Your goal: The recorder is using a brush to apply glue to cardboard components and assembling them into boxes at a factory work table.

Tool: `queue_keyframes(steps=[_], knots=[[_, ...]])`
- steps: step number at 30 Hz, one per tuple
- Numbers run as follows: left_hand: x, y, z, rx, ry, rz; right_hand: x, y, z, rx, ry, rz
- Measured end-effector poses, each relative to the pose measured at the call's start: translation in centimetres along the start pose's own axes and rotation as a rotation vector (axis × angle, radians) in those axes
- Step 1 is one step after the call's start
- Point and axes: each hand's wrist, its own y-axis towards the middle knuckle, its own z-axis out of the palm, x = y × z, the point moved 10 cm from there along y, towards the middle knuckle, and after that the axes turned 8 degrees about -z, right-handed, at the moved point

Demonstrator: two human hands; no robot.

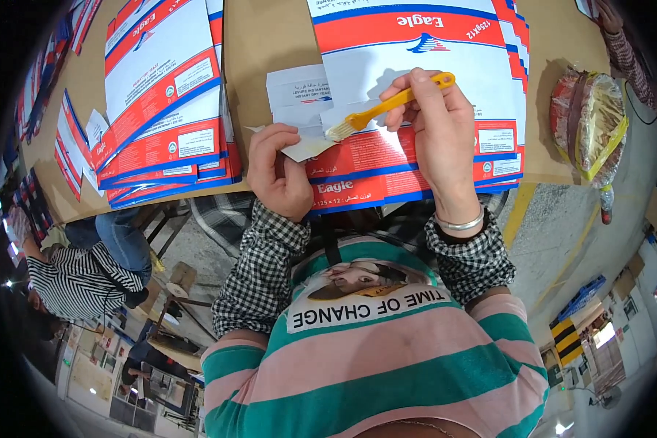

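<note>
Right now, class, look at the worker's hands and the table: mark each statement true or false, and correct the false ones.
1. The right hand holds a yellow brush. True.
2. The left hand lies empty. False: it pinches a white flap.
3. The brush bristles touch white card. True.
4. The flat cartons are green and black. False: white, red and blue.
5. A wrapped bundle sits at the table's right. True.

Brush handle partly hidden in the right hand; top carton cut off by the upper edge
</note>
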Motion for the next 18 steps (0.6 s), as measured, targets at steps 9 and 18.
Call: queue_keyframes(steps=[9, 18], knots=[[-0.05, 0.02, -0.2, -0.031, 0.015, 0.02, 0.0, -0.09, 0.13, 0.025, 0.022, -0.014], [-0.01, 0.05, -0.14, -0.028, -0.012, 0.023, 0.38, -0.12, 0.56, 0.056, 0.014, -0.035]])
